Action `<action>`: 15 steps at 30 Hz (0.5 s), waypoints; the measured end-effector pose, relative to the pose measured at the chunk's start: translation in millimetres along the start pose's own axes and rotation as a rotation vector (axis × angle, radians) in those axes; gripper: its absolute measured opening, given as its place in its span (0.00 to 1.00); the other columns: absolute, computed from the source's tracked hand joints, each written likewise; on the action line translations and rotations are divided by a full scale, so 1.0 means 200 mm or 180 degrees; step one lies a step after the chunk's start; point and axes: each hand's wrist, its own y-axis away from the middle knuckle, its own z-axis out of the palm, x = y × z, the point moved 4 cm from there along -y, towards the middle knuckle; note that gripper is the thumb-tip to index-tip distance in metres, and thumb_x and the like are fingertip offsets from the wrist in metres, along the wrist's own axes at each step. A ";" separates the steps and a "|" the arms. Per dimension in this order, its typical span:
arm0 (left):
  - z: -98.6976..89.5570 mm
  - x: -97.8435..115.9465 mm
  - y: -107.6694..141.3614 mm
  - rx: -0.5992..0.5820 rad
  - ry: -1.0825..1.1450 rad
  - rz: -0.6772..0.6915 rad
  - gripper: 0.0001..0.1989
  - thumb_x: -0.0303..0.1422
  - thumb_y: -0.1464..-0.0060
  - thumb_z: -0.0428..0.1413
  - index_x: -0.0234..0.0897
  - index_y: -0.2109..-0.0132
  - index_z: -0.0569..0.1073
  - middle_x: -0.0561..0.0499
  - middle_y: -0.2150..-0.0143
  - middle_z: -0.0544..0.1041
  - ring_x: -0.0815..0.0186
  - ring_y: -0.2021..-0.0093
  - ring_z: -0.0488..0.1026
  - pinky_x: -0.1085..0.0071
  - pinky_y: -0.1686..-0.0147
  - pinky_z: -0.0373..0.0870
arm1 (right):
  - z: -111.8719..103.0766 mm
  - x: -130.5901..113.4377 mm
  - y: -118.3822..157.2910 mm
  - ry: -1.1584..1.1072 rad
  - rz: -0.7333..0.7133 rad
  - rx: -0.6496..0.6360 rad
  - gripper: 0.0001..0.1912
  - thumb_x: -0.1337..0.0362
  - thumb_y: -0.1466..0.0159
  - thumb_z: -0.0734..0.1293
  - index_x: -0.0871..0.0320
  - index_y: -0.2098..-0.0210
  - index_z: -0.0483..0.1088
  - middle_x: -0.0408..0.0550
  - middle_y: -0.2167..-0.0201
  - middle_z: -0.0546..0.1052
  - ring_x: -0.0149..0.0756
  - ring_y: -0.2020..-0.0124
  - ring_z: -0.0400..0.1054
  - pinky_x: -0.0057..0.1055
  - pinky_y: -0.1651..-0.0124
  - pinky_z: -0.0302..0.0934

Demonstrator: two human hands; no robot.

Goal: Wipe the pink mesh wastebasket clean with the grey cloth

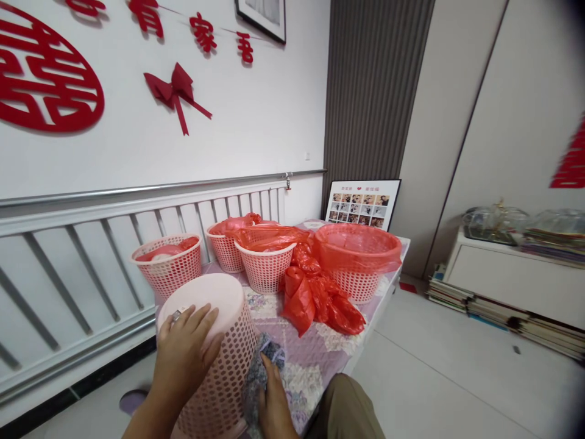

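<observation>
A pink perforated plastic basket (233,360) stands upside down at the near left of the table, its solid base facing up. My left hand (187,341) lies on that base with the fingers stretched out. On the basket's right side, my right hand (275,399) grips a grey-blue cloth (253,387), which touches the holed wall. Part of the cloth and some of the right fingers are hidden.
Behind are a basket with red plastic inside (171,268), two more baskets, and a larger red-lined basket (359,277). Crumpled red plastic bags (315,299) lie on the patterned tablecloth (304,381). A radiator (137,231) runs along the left wall; a white cabinet (512,268) stands right.
</observation>
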 end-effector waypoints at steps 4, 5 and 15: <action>0.00 0.00 0.00 0.0011 0.0032 -0.0014 0.18 0.41 0.39 0.51 0.44 0.45 0.75 0.46 0.42 0.78 0.45 0.42 0.71 0.43 0.44 0.60 | 0.03 -0.34 -0.10 0.0017 -0.0161 -0.0150 0.36 0.76 0.44 0.61 0.51 0.37 0.65 0.50 0.37 0.70 0.49 0.34 0.61 0.55 0.32 0.54; 0.00 0.00 0.00 -0.0011 0.0042 -0.0011 0.18 0.40 0.39 0.51 0.43 0.45 0.75 0.46 0.42 0.77 0.45 0.41 0.71 0.43 0.44 0.60 | 0.04 -0.46 -0.12 0.0023 -0.0282 -0.0211 0.36 0.76 0.43 0.59 0.52 0.35 0.63 0.51 0.36 0.68 0.49 0.33 0.60 0.55 0.32 0.53; 0.01 -0.01 0.01 -0.0045 0.0083 0.0095 0.19 0.32 0.39 0.49 0.44 0.43 0.73 0.49 0.40 0.77 0.47 0.41 0.71 0.44 0.45 0.60 | 0.17 -0.55 -0.08 0.0481 -0.1068 -0.0572 0.47 0.78 0.49 0.64 0.50 0.31 0.57 0.57 0.30 0.57 0.64 0.30 0.50 0.69 0.34 0.48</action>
